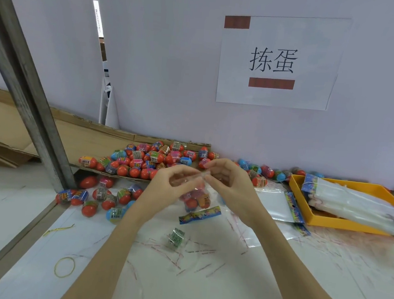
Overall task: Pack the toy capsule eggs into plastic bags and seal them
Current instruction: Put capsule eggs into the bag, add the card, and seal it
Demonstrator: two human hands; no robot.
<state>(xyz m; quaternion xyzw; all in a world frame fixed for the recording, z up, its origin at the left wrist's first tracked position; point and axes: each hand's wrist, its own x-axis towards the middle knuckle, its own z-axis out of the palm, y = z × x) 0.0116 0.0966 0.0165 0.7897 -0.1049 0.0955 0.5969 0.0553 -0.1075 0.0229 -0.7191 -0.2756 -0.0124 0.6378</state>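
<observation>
Above the middle of the white bench (262, 286), your left hand (176, 183) and right hand (226, 183) both pinch the mouth of a clear plastic bag with a colourful printed header strip (195, 200), which hangs between them, the strip pointing down. Inside it I make out perhaps three red-based toy capsule eggs, though the film blurs the count. By my judgement you are at the sealing step of this one bag. No other sealed, filled bag is clearly in view, so most of the job looks to be left.

Several dozen loose red-and-blue capsule eggs lie in a heap on the flattened brown cardboard (150, 159), about a dozen more are scattered on the bench at left (101, 195), and several sit along the wall at right (260, 172). Two or three empty flat bags (279, 204) lie beside the one yellow plastic tray (341, 227), which holds a bundled stack of more.
</observation>
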